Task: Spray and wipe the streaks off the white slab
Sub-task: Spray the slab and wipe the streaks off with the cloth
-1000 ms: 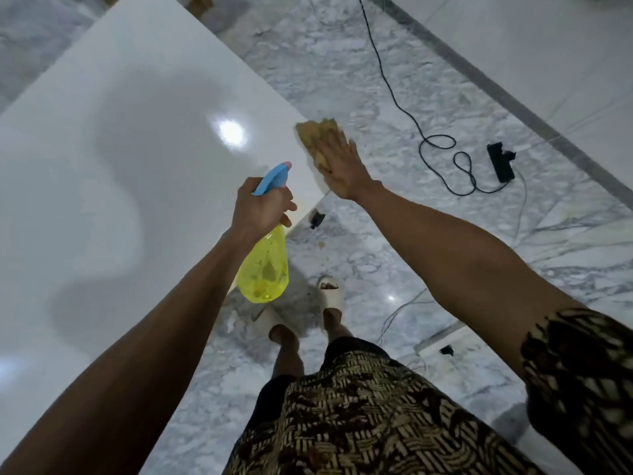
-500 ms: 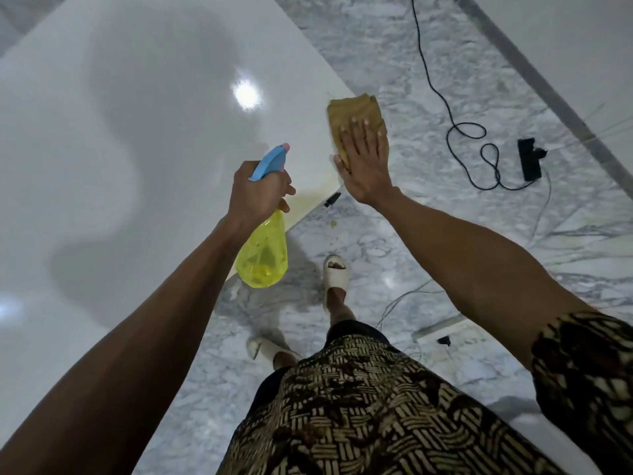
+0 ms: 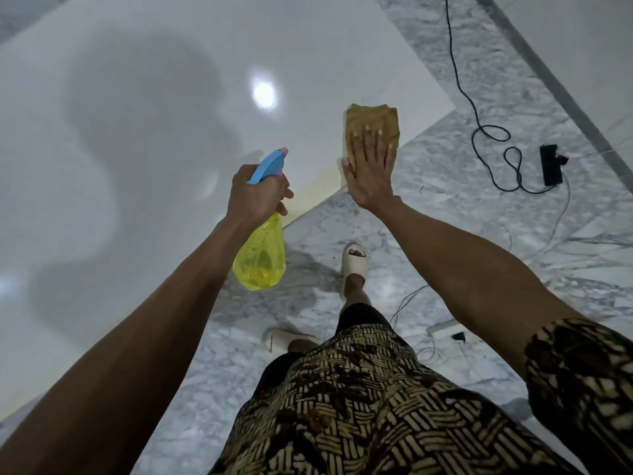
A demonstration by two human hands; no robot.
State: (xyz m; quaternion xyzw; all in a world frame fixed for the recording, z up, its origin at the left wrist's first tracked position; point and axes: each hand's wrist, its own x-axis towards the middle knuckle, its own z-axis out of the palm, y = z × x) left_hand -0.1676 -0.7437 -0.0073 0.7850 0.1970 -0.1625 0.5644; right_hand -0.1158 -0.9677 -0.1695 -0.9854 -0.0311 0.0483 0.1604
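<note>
A large glossy white slab [image 3: 144,138] fills the left and upper part of the view, its near right edge running diagonally. My left hand [image 3: 258,197] grips a yellow spray bottle [image 3: 260,262] with a blue trigger head, held over the slab's edge with the bottle hanging down. My right hand [image 3: 371,169] lies flat, fingers spread, pressing a tan cloth [image 3: 373,123] onto the slab close to its right corner. A faint yellowish patch [image 3: 318,186] shows on the slab edge between the two hands.
The floor is grey-veined marble [image 3: 428,214]. A black cable [image 3: 486,132] loops across it to a black plug block [image 3: 550,164]. Thin white wires [image 3: 411,299] lie by my right side. My feet in pale slippers [image 3: 354,262] stand beside the slab edge.
My right hand has slid the cloth from the slab's edge further onto its surface near the corner. I have stepped along the slab; the spray bottle stays in my left hand.
</note>
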